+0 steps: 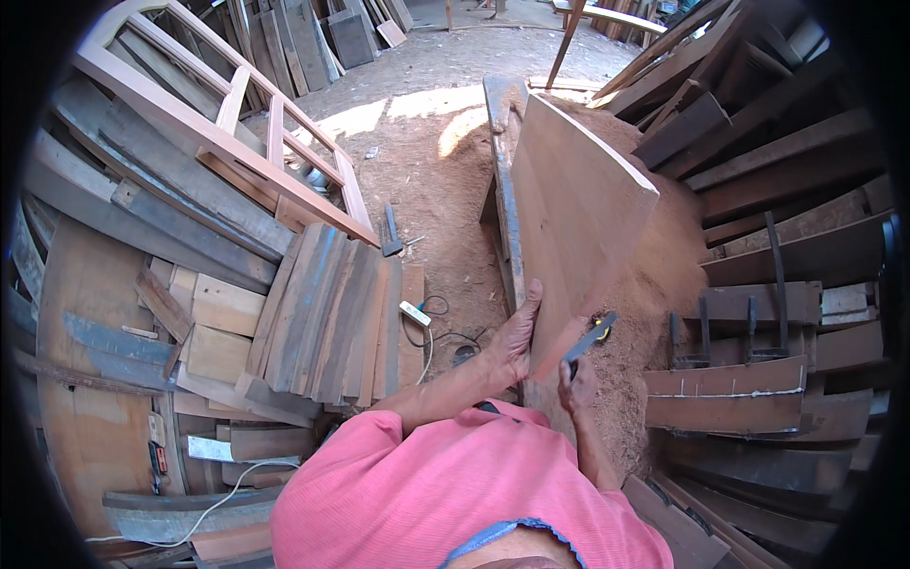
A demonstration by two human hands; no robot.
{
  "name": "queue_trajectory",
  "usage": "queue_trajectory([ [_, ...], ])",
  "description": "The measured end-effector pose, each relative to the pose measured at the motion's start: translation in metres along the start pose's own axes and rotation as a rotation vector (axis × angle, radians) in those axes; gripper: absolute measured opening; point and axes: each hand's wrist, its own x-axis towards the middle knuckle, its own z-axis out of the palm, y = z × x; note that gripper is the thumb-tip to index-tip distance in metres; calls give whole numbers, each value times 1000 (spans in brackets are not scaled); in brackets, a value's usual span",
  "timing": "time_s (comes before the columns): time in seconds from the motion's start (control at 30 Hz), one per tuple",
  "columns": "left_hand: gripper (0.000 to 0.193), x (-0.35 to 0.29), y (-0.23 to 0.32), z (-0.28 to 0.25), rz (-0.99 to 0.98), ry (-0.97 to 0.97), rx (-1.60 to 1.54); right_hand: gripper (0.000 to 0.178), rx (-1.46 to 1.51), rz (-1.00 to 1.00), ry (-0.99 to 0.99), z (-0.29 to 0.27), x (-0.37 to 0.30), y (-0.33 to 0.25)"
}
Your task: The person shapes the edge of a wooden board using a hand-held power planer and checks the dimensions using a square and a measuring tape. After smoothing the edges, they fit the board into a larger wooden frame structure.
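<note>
A wide wooden board (578, 190) stands on edge on a narrow workbench (502, 171), running away from me. My left hand (519, 337) is at the near end of its left face, thumb pointing up, the hand closed against the wood; some of the fingers are hidden. Just right of the board's near end, my right hand (579, 384) is closed round the dark handle of a flat blue-grey bladed tool (591, 342). The blade points up and away to the right; its exact kind cannot be made out. A small yellow and black object (604, 328) shows beside the blade.
Sawdust (673, 275) is heaped right of the bench. Stacked planks (327, 313) and a pale wooden frame (237, 161) are on the left. A white power strip (414, 314) with cords and a hammer-like tool (391, 232) lie on the floor. Clamps (768, 354) and boards line the right.
</note>
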Motion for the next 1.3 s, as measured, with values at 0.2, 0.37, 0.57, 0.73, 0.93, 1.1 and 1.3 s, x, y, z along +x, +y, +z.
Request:
queue_trajectory([
  [0.2,58,2,-5,1,-5,-2,31,27,-96,34,-450,27,-129,63],
  [0.37,66,10,-2,-24,-59,-120,-17,31,-302,127,-766,31,-123,93],
  [0.57,75,13,-22,-57,23,-18,213,55,795,516,-354,-54,19,10],
  [0.73,83,23,-50,-100,-111,148,252,88,1569,186,-491,-177,82,-129],
  [0.93,88,44,-55,-214,42,284,527,72,808,316,-732,-201,89,-127],
  [1.1,86,66,-43,-231,-10,388,596,47,642,183,-501,-157,77,-128],
  [1.3,71,140,38,-262,-73,267,1516,51,120,229,-431,-78,99,-145],
])
